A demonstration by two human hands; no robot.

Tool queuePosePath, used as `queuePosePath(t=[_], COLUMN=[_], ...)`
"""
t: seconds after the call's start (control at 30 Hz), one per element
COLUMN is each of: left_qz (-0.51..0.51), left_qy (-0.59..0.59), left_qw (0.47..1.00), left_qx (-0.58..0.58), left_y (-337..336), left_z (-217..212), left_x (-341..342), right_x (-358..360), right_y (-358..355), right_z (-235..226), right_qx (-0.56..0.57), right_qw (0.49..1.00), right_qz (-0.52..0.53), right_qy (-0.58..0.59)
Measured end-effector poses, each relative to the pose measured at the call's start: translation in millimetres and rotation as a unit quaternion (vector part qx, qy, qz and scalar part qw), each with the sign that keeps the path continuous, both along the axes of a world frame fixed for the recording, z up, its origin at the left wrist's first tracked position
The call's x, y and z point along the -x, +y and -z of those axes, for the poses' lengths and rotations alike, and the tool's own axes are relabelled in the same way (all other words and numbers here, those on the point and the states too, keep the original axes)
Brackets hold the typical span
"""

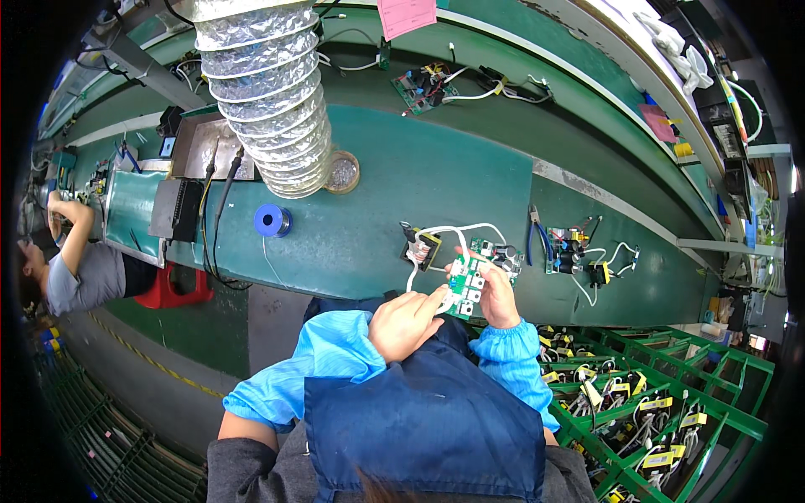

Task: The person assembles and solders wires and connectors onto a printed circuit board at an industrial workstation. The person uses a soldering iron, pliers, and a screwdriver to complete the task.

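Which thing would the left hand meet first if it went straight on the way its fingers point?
The left hand would meet the green circuit board first; it seems to touch its edge, though depth there is unclear.

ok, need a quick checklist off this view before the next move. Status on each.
1. Green circuit board supported: ok, right hand holds it.
2. Left hand grip: cannot tell, fingertips partly hidden.
3. White wires untangled: not ok, they loop over each other near the hands.
4. Pliers set down: ok, right of the hands.
5. Solder joints sound: cannot tell, too small.
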State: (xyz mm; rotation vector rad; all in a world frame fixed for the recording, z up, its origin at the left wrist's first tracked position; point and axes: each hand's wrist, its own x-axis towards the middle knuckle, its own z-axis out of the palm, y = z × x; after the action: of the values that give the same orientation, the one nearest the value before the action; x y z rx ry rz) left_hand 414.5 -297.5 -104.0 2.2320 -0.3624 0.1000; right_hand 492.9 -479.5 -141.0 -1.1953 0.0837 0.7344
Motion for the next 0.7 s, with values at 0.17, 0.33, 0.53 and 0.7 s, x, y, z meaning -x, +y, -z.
queuePosePath(t=[0.17, 0.33, 0.53, 0.7], left_qz=[-0.010, -0.042, -0.083, -0.103], left_qy=[0.001, 0.013, 0.083, 0.232], left_qw=[1.000, 0.999, 0.973, 0.817], left_qx=[0.009, 0.005, 0.198, 0.517], left_y=[0.6, 3.2, 14.2, 21.6], left_z=[0.2, -11.8, -14.3, -13.6], left_x=[0.1, -9.6, -11.6, -6.4], right_x=[0.5, -6.6, -23.3, -30.3], right_y=[1.2, 18.3, 34.9, 43.5], right_z=[-4.7, -36.1, -59.2, -59.3], right_qx=[-0.009, 0.212, 0.274, 0.187], right_qw=[1.000, 0.973, 0.946, 0.970], right_qz=[0.016, -0.019, -0.015, -0.022], right_qy=[-0.001, -0.088, -0.174, -0.154])
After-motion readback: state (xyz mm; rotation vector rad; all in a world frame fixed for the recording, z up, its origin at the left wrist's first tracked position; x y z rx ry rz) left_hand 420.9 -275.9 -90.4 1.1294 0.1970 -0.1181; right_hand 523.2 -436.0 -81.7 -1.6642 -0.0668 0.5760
